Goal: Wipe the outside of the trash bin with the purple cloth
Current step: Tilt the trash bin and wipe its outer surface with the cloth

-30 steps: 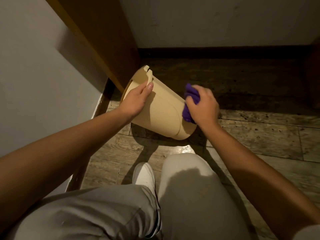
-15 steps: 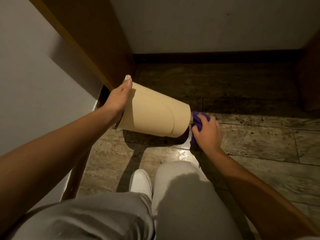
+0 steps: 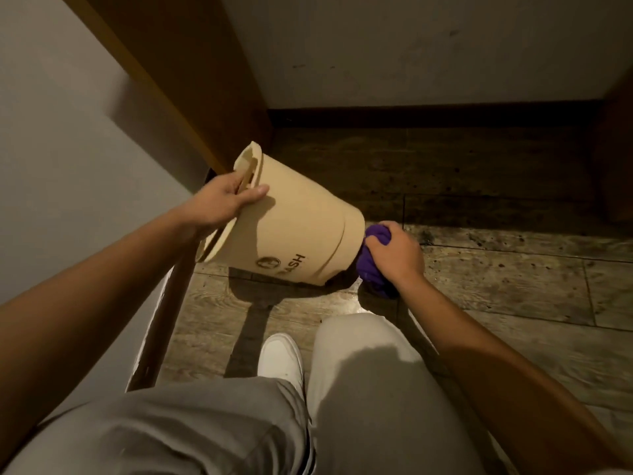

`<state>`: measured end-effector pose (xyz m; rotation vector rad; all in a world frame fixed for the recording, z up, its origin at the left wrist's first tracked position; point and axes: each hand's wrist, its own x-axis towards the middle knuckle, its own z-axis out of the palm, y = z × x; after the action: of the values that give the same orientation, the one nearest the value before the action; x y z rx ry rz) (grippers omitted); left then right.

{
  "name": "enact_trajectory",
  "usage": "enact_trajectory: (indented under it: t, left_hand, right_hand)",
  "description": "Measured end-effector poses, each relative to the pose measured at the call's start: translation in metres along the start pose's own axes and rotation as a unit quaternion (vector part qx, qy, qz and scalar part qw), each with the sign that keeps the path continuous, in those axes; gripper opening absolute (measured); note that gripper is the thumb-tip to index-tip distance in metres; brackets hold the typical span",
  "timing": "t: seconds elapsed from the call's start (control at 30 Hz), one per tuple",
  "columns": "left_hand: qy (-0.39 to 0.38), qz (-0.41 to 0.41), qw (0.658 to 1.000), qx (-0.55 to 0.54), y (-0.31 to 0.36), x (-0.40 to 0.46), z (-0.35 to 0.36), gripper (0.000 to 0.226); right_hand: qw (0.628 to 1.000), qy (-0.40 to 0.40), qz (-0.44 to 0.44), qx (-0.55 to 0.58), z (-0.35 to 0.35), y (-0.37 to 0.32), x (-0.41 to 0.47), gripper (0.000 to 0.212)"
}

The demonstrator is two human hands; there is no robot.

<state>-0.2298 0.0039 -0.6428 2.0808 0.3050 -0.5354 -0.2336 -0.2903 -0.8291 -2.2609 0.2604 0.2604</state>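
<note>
The beige trash bin (image 3: 294,231) is tilted on its side above the wooden floor, its rim to the left and its base to the right. Dark lettering and a round logo show on its lower side. My left hand (image 3: 222,200) grips the rim, fingers through a slot and thumb lying on the outer wall. My right hand (image 3: 394,253) is closed on the bunched purple cloth (image 3: 371,265) and presses it against the base of the bin. The underside of the base is hidden.
A brown wooden panel (image 3: 191,80) stands right behind the bin's rim, with a grey wall (image 3: 68,149) to the left. A white wall and dark skirting close the back. My knees and a white shoe (image 3: 281,358) are just below the bin.
The bin has turned in my left hand, so the lettering now faces me. My left hand shifted its grip into the rim slot. The cloth went from the side wall down to the base.
</note>
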Motion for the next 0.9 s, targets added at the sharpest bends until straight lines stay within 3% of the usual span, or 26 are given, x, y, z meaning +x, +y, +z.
enact_trajectory:
  t: [0.1, 0.23, 0.37, 0.5, 0.57, 0.73, 0.8, 0.9]
  left_hand:
    - [-0.042, -0.037, 0.998, -0.031, -0.006, -0.003, 0.007, 0.017]
    - [-0.004, -0.043, 0.997, -0.070, -0.009, 0.000, 0.009, 0.020]
    - [0.041, -0.038, 0.996, -0.065, -0.008, 0.007, 0.017, 0.037]
    - [0.094, -0.053, 0.990, -0.090, -0.010, 0.011, 0.018, 0.052]
    - [0.096, -0.069, 0.986, -0.120, -0.015, 0.010, 0.012, 0.056]
    - [0.126, -0.079, 0.983, -0.103, -0.025, 0.002, -0.006, 0.058]
    - [0.136, -0.055, 0.987, -0.061, -0.020, -0.002, -0.011, 0.050]
    - [0.134, 0.001, 0.990, 0.033, -0.005, -0.004, -0.006, 0.036]
  right_hand:
    - [1.000, -0.013, -0.004, -0.004, -0.003, -0.010, 0.001, 0.042]
    - [0.998, -0.031, -0.052, 0.028, -0.003, -0.031, 0.000, 0.046]
    - [0.980, -0.011, -0.193, 0.054, 0.014, -0.078, -0.006, 0.052]
    - [0.937, 0.022, -0.336, -0.092, 0.042, -0.090, -0.017, 0.053]
    - [0.935, 0.011, -0.325, -0.144, 0.044, -0.065, -0.017, 0.052]
    - [0.959, -0.077, -0.103, -0.254, 0.023, -0.021, -0.001, 0.051]
    - [0.956, -0.100, -0.110, -0.253, 0.012, -0.043, 0.007, 0.051]
    - [0.924, -0.206, -0.183, -0.266, 0.010, -0.108, 0.012, 0.047]
